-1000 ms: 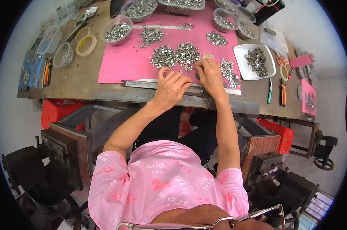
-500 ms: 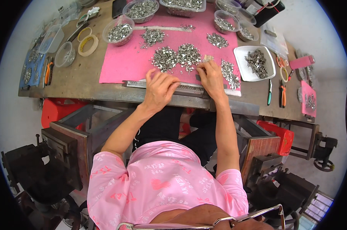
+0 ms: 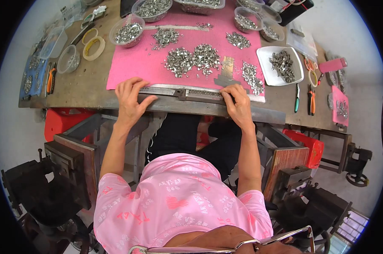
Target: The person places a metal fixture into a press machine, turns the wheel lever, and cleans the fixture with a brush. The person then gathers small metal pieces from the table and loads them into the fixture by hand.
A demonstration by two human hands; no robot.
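Observation:
A long narrow metal bar (image 3: 200, 94) lies along the front edge of the pink mat, with a row of small metal pieces in its right part and a darker block (image 3: 181, 93) near its middle. Its left end is held by my left hand (image 3: 130, 101), thumb toward the front and fingers over the back. My right hand (image 3: 239, 103) grips the right end between thumb and fingers. Just behind my right hand lie a gold-coloured strip (image 3: 227, 65) and flat grey pieces (image 3: 226, 81). Two heaps of small shiny metal pieces, a left heap (image 3: 179, 62) and a right heap (image 3: 206, 58), sit behind the bar.
On the pink mat (image 3: 132, 67) are smaller heaps (image 3: 253, 78) of pieces. Clear tubs (image 3: 127, 33) of pieces stand at the back. A white tray (image 3: 261, 63) sits right, near orange-handled pliers (image 3: 311, 101). Tape rolls (image 3: 94, 48) lie left. Vises flank me below the table.
My left hand has moved left to the bar's left end. My right hand has come nearer and down onto the right end, uncovering the gold-coloured strip and grey pieces.

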